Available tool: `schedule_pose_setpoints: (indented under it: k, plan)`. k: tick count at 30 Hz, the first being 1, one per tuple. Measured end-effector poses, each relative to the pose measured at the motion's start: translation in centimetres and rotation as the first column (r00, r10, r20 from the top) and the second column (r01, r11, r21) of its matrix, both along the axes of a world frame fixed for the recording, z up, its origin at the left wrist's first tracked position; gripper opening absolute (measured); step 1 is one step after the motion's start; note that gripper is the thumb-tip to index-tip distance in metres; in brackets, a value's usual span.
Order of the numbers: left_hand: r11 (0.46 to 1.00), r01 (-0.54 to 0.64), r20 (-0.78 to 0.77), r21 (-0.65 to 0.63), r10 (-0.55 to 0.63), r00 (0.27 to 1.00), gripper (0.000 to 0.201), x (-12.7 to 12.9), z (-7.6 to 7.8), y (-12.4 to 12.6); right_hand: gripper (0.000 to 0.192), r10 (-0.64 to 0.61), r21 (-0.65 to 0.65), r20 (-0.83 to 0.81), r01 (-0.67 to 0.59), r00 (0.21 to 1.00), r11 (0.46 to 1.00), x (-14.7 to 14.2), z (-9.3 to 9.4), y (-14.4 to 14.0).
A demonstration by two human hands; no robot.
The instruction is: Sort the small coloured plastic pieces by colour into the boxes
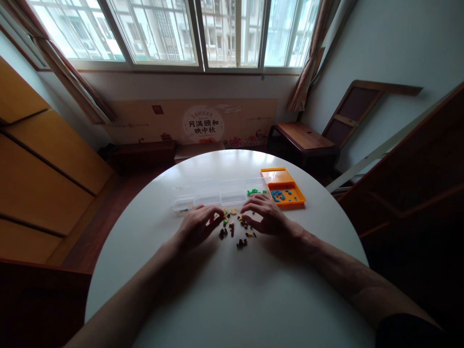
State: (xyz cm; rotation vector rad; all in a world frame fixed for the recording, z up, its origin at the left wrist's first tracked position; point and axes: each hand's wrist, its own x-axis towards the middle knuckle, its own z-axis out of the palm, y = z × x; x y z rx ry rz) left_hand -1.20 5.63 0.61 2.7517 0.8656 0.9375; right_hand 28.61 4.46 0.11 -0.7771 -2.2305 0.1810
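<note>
My left hand (198, 224) and my right hand (261, 215) rest palm down on a round white table (224, 295), fingers spread toward each other. Between them lies a scatter of several small dark, yellow and green pieces (235, 232). Both hands' fingertips touch or hover at the edge of the pile; whether either pinches a piece is too small to tell. Just beyond the hands stands a clear plastic compartment box (213, 194) with green pieces (255, 192) at its right end.
An orange tray (284, 180) holding small blue pieces (280, 195) sits at the right of the clear box. Past the table are a wooden bench (302, 137), a low cabinet under the window, and wooden furniture at left and right.
</note>
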Motion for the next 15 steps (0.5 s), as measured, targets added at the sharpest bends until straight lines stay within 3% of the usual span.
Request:
schedule_pose_setpoints:
  k: [4, 8, 15]
  plan:
    - [0.999, 0.035, 0.028, 0.037, -0.036, 0.999, 0.015, 1.3, 0.1, -0.6, 0.013, 0.103, -0.011, 0.096, -0.102, 0.990, 0.995, -0.4, 0.4, -0.2]
    - [0.994, 0.097, 0.028, 0.041, -0.098, 0.995, 0.015, 2.1, 0.3, -1.0, 0.017, 0.123, 0.025, 0.114, -0.127, 0.986, 0.992, -0.4, 0.4, 0.0]
    - [0.990, 0.107, 0.046, 0.092, -0.112, 0.993, 0.015, 2.5, 0.6, -1.2, 0.013, 0.171, 0.078, 0.111, -0.180, 0.979, 0.981, -0.6, -0.4, 0.4]
